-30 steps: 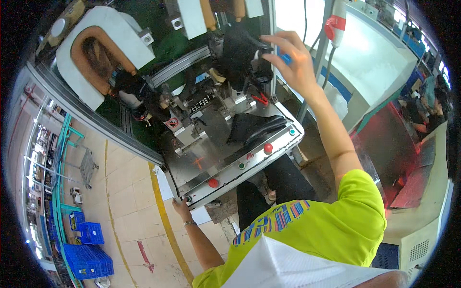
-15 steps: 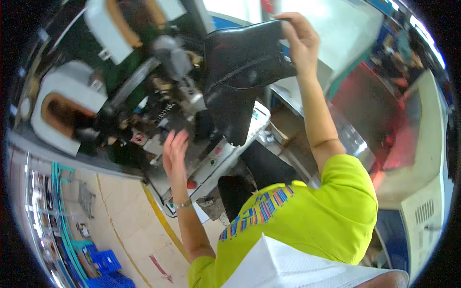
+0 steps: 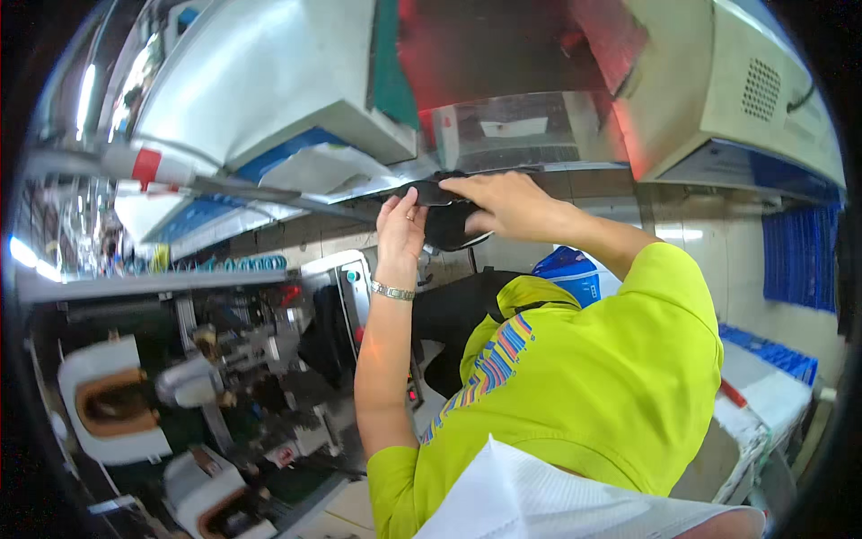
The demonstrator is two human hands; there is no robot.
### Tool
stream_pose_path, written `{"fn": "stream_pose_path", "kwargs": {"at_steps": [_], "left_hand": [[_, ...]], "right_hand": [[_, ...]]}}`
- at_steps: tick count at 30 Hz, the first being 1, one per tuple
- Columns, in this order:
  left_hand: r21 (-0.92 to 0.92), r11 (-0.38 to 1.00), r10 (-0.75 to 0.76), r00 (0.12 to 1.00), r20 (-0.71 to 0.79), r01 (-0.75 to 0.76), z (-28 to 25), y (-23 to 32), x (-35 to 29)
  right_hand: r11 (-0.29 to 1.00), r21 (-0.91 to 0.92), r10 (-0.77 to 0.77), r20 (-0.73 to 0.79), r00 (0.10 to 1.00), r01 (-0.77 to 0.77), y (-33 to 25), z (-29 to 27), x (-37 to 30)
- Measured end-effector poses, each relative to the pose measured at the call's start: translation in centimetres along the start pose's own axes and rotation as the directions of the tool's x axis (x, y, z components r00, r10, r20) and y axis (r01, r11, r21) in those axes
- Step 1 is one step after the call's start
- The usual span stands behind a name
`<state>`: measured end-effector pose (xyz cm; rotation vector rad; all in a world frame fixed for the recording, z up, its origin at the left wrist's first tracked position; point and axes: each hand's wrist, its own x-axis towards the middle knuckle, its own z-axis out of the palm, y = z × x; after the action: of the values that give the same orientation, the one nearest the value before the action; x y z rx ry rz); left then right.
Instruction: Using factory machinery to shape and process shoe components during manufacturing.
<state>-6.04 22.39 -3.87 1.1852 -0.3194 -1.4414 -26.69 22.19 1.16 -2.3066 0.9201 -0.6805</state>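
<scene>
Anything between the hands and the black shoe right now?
Nothing visible. The left hand and the right hand are both already on the black shoe, up at the edge of the grey shelf. The left hand's fingers lie on its near end and the right hand covers its top.

bright overhead light glares off the grey machine housing [image 3: 269, 81]; strong fisheye bending, dark rim, slight motion blur at left.

The right hand [image 3: 503, 205] covers much of the black shoe [image 3: 449, 225], seemingly.
</scene>
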Motion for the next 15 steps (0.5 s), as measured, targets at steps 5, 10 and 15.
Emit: {"fn": "stream_pose_path", "kwargs": {"at_steps": [5,10,15], "left_hand": [[0.856,0.514,-0.128,0.982,0.139,-0.054,4.7,2.9,1.9],[0.766,-0.395,0.558,0.530,0.638,-0.506,5.6,10.2,8.4],[0.735,-0.608,0.486,0.591,0.644,-0.300,3.1,13.7,16.8]], "right_hand": [[0.950,-0.154,0.244,-0.171,0.954,-0.271,7.7,-2.6,1.5],[0.853,-0.287,0.434,-0.077,0.898,-0.436,17.3,-6.7,7.4],[0.864,-0.294,0.314,-0.323,0.893,-0.410,23.9,-7.4,21.8]]}}
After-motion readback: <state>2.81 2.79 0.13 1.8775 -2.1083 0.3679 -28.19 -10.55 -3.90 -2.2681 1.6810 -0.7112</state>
